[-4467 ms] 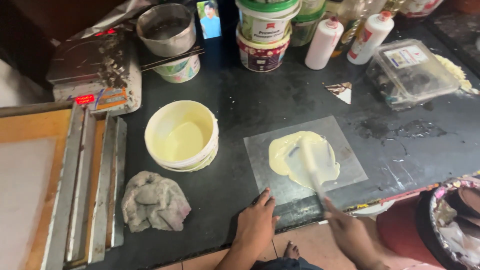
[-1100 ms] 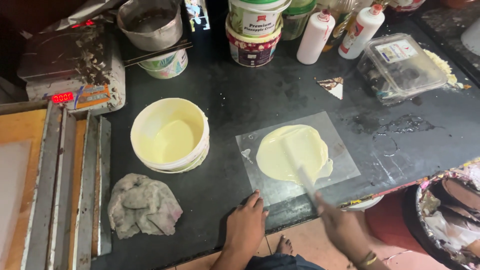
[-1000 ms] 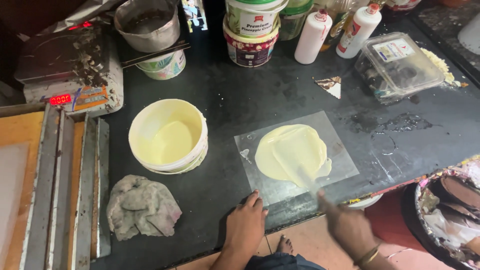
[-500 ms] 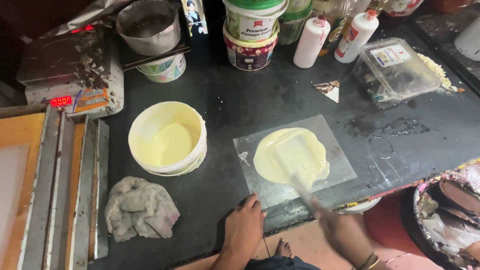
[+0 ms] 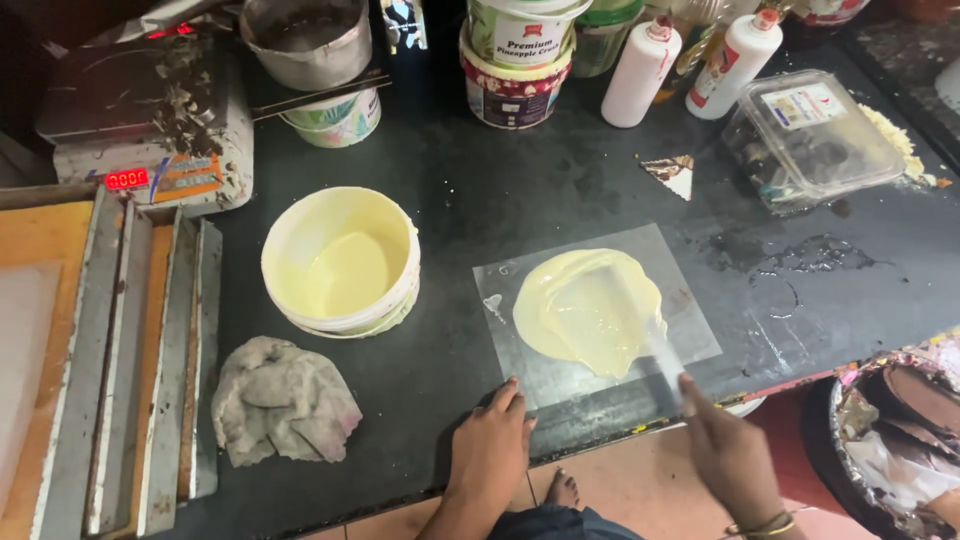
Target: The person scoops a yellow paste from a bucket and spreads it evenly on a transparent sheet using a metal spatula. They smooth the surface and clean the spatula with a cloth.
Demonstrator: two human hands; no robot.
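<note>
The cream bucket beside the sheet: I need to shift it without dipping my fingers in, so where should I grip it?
Probably grip the cream bucket by its outer wall, coming from the near left above the rag. It stands upright and open, its inside coated with cream.

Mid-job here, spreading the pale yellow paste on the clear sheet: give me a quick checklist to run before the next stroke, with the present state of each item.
1. Clear square plastic sheet pinned by the left hand at its near edge: ok.
2. Right hand holding the flat scraper: ok, though blurred.
3. Pale yellow paste inside the sheet's edges: ok.
4. Cream plastic bucket upright beside the sheet, apart from it: ok.
5. Grey crumpled rag within reach on the left: ok.
6. Black worktop dry by the sheet: not ok, wet smears to its right.
</note>
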